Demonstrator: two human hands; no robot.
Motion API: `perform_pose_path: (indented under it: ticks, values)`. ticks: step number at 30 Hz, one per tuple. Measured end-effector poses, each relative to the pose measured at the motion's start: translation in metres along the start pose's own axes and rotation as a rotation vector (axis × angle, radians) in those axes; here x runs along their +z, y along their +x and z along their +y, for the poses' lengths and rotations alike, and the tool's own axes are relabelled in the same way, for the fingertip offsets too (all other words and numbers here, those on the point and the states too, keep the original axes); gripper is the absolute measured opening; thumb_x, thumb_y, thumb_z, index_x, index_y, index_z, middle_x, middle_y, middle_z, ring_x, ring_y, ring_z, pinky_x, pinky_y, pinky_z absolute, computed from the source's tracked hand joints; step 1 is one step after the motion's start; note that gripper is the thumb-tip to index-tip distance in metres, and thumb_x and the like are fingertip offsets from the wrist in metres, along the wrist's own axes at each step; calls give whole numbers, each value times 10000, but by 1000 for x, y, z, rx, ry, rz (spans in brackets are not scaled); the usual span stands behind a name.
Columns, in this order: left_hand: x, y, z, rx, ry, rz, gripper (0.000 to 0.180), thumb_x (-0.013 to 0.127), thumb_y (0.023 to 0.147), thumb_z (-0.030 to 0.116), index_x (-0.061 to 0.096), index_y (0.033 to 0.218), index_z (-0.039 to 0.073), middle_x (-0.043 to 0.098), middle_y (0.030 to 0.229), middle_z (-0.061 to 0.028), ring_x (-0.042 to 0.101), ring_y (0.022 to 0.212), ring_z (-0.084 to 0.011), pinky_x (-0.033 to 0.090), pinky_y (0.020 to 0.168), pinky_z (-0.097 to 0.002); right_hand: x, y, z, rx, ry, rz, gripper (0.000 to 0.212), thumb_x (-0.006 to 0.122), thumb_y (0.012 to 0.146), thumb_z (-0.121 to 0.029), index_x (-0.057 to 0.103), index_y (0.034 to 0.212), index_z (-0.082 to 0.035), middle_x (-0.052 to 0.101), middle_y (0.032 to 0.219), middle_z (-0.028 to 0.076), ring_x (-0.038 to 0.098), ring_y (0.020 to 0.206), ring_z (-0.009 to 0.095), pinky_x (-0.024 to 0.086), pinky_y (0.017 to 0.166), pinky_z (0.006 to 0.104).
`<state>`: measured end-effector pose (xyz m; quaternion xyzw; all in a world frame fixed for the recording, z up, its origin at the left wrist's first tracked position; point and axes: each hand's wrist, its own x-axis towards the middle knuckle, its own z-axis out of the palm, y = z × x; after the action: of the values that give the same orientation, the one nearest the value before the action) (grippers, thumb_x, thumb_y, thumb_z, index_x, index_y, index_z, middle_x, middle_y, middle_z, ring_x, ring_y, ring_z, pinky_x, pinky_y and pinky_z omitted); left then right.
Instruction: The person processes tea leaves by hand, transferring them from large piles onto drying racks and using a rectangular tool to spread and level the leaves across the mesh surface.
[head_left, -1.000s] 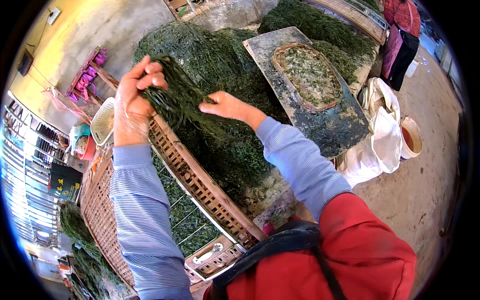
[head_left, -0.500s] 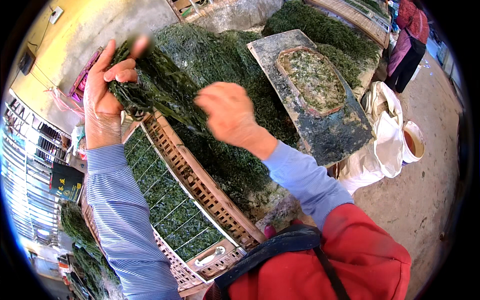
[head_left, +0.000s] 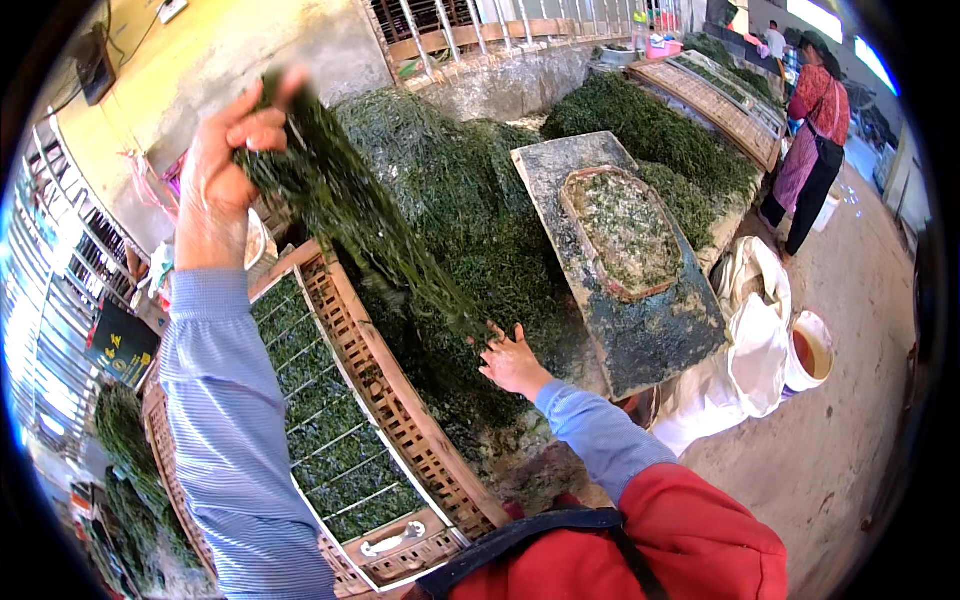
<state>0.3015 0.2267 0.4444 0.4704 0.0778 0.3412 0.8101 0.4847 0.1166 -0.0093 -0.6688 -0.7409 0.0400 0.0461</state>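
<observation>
My left hand [head_left: 225,165], raised at the upper left, grips a bunch of wet, dark green seaweed [head_left: 365,215] by its upper end. The long strands hang slantwise down to the right. At their lower tip is my right hand [head_left: 512,362], its fingers spread apart; whether a few strands touch the fingertips I cannot tell. Beneath my left arm lies a woven lattice tray [head_left: 400,395] carrying a white frame with thin cross strips [head_left: 338,383]. Chopped-looking green seaweed [head_left: 335,430] fills that frame, and a white handle [head_left: 392,540] sits at its near end.
A large heap of seaweed [head_left: 430,160] lies beyond the tray. Right of it, a dark board [head_left: 650,350] bears an oval rimmed patch, with white sacks [head_left: 745,340] and a bucket [head_left: 812,352] alongside. Another person [head_left: 815,140] stands at the far right near a second tray [head_left: 700,105].
My right hand has moved down and right along the strands, and its fingers have spread. The seaweed bunch now hangs longer and straighter from my left hand. The view has shifted.
</observation>
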Motion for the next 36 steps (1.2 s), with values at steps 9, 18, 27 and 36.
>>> perform_pose_path:
  ticks: [9,18,27,36]
  values:
    - [34,-11,21,52,141,-96,368,428,944,119,387,1214,-128,290,518,56,290,401,-28,341,420,-184,-238,-15,-14,-138,332,746,627,714,677,-466,536,1162,-110,600,1079,121,622,880,275,444,825,443]
    - [37,4,10,35,224,-132,93,476,901,84,469,914,-8,438,648,9,400,502,-49,358,451,-188,-55,54,-37,-151,1416,570,121,555,806,-90,525,724,-5,536,549,64,562,459,169,460,406,311]
    - [-119,-92,-221,-124,360,576,282,557,882,325,534,871,45,560,785,-67,506,549,-110,412,470,-229,-125,34,-7,178,630,547,138,550,665,-110,613,637,10,604,671,227,605,653,390,500,571,442]
    - [-130,-53,-295,-379,-110,426,191,472,899,239,564,827,87,556,724,-46,543,734,-152,456,690,-303,-152,-35,-59,-3,225,615,246,525,714,-136,553,857,62,535,492,105,542,417,238,396,356,382]
